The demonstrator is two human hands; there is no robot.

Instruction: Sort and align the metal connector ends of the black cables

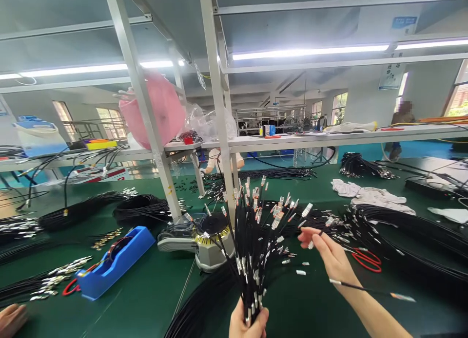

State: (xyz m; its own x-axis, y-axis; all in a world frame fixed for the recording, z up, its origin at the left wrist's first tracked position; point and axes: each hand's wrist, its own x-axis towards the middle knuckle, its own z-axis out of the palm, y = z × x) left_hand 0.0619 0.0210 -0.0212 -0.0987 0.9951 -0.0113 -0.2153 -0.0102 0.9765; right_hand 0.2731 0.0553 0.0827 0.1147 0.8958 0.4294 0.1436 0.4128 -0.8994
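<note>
Left hand [247, 323] was clamped around the base of an upright bundle of thin black cables with silver metal terminals [256, 235], so the ends fanned out within reach. Right hand [329, 253], fingers pinched on one terminal above the green table mat [146, 294], picked through them. Red-handled scissors [367, 259] lay just beside it.

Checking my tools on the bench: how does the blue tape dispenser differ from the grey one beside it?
The blue tape dispenser is long, low and bright blue; the grey tape dispenser is rounder, bulkier, with a black-and-yellow top. The blue one lies left, the grey one by the rack post. Both sit on the green table.
</note>
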